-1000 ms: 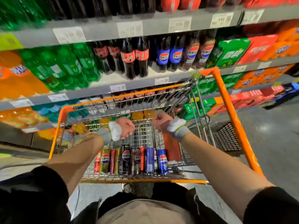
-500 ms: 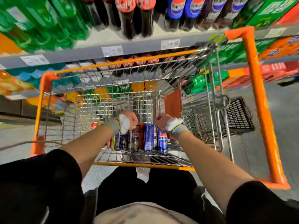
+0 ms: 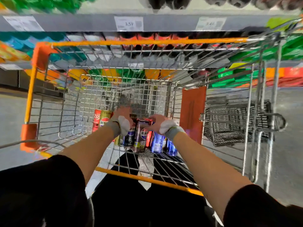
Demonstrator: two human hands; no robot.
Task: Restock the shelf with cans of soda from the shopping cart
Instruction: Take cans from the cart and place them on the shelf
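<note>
Restocking looks barely begun, judged from the head view. The cans of soda (image 3: pixel 142 138) stand upright in a tight row on the wire floor of the shopping cart (image 3: pixel 147 42), at the end nearest the person, and none is lifted out.

Both arms reach down into the basket. The left hand (image 3: pixel 122 116) is over the tops of the dark cans in the middle of the row, but it is smeared by motion, so I cannot tell whether its fingers grip anything. The right hand (image 3: pixel 156 123) lies across the can tops just beside it, fingers pointing left toward a maroon can (image 3: pixel 141 133); whether it grasps that can or only touches it I cannot tell either. A red can (image 3: pixel 97 119) at the left end of the row is untouched.

Every can therefore seems left to move. The shelf (image 3: pixel 82 22) with its price tags (image 3: pixel 128 23) runs just beyond the cart's far rim, with bottles behind it.

For room, the basket is open above, and its floor beyond the row holds nothing visible. Lifted cans must rise over the orange rim. An orange panel (image 3: pixel 193 112) and wire side wall stand close on the right.
</note>
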